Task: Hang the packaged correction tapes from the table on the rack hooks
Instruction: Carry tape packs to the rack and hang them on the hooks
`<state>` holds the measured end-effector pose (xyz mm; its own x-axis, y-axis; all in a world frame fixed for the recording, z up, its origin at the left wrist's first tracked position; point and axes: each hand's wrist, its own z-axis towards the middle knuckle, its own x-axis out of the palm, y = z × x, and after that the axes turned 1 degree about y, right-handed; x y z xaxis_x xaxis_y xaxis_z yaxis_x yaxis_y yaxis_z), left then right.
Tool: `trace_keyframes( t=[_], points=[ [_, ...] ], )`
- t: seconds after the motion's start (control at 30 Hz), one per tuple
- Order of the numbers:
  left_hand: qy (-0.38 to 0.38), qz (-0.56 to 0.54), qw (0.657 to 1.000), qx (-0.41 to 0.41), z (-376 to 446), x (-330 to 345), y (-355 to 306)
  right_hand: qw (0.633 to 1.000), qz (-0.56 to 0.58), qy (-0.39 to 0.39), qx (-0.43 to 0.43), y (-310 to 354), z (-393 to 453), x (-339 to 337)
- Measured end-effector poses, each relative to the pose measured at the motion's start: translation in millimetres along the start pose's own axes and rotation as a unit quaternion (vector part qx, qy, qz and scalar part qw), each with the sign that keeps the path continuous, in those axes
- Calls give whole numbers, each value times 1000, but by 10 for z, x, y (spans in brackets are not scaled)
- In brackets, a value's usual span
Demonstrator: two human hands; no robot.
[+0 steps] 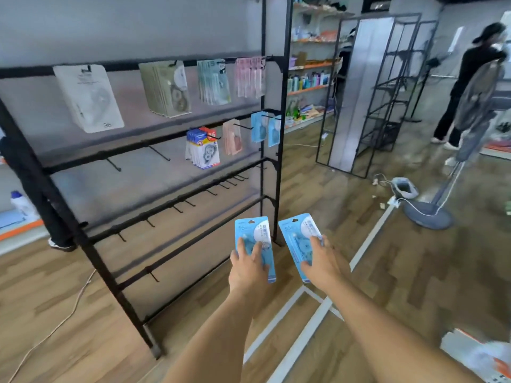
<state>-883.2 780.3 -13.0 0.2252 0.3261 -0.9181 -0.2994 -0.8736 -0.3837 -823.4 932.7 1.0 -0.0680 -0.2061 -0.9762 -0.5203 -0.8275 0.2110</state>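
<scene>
Left hand: the left hand (249,268) closed round one blue pack (255,246), upright.
Right hand: the right hand (322,261) gripped a second blue pack (298,244), just beside the first, apart.
Rack: black rack (280,150) at 11 o'clock; two blue packs hung (264,129) at its right edge.
Open room: bare floor (345,205) at 1 o'clock.

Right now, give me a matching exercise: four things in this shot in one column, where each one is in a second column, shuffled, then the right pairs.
Things
1. pink packs
2. red and blue packs
3. blue pack in the left hand
4. floor fan

Places
A. second rail of the rack
B. standing on the floor at right
C. top rail, far right
D. held in front of the rack, not hung

Pairs: 1-C, 2-A, 3-D, 4-B
</scene>
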Motion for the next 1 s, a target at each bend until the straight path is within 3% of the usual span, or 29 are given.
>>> trace_keyframes(
  t=[0.5, 0.8, 1.0],
  points=[
    [24, -3, 999, 38, 2038, 228, -763, 999, 15, -15, 34, -530, 2071, -117],
    [-15, -37, 999, -16, 3140, 279, -1718, 999, 17, -24, -41, -1079, 3646, -574],
    [-42, -37, 997, -49, 3728, 256, -2007, 996, 13, -10, -86, -1136, 4370, -693]
  ],
)
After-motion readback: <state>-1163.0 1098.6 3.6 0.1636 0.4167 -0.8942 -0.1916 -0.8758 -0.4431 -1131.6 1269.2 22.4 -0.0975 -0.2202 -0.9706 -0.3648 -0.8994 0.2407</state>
